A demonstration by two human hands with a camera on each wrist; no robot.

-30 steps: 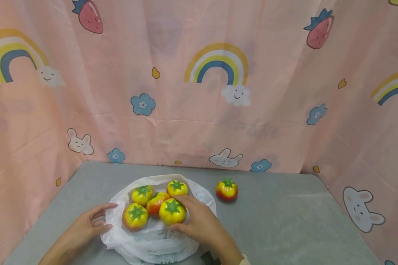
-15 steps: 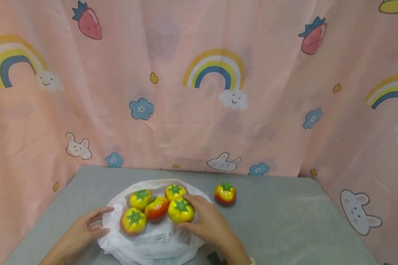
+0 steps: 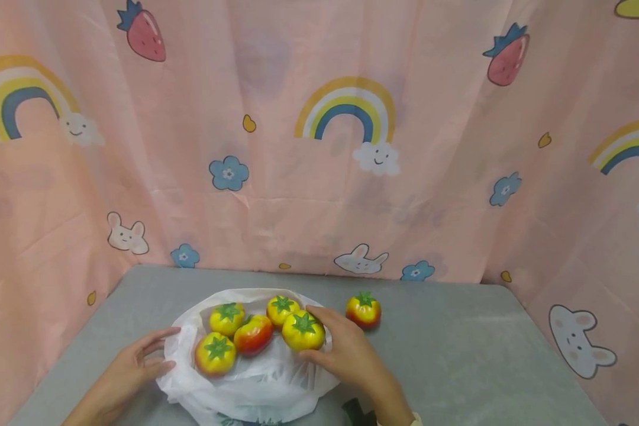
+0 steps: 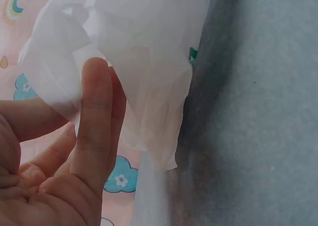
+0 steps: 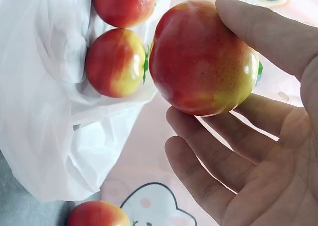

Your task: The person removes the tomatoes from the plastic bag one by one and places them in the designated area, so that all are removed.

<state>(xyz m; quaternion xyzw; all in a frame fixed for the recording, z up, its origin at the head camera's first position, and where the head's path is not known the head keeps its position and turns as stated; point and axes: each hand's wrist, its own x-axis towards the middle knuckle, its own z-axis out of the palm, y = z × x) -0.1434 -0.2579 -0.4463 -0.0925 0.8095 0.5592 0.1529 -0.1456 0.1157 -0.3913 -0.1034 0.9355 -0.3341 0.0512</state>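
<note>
My right hand (image 3: 346, 352) holds a yellow-red tomato (image 3: 302, 331) with a green leafy top between thumb and fingers, at the right side of a white plastic bag (image 3: 261, 387). In the right wrist view this tomato (image 5: 198, 62) sits in front of the bag's mouth. My left hand (image 3: 135, 370) pinches the bag's left rim; the left wrist view shows thumb and fingers on the thin plastic (image 4: 149, 67). On the opened bag lie several more tomatoes, among them one tipped with its red side up (image 3: 253, 335).
A single tomato (image 3: 364, 310) stands on the grey table (image 3: 468, 355) just right of the bag. Behind the table hangs a pink curtain (image 3: 298, 219) printed with rainbows and rabbits. A dark object (image 3: 358, 411) shows by my right wrist.
My right hand has moved the tomato rightward, from near the middle of the bag to its right side. My left hand has stayed at the left rim.
</note>
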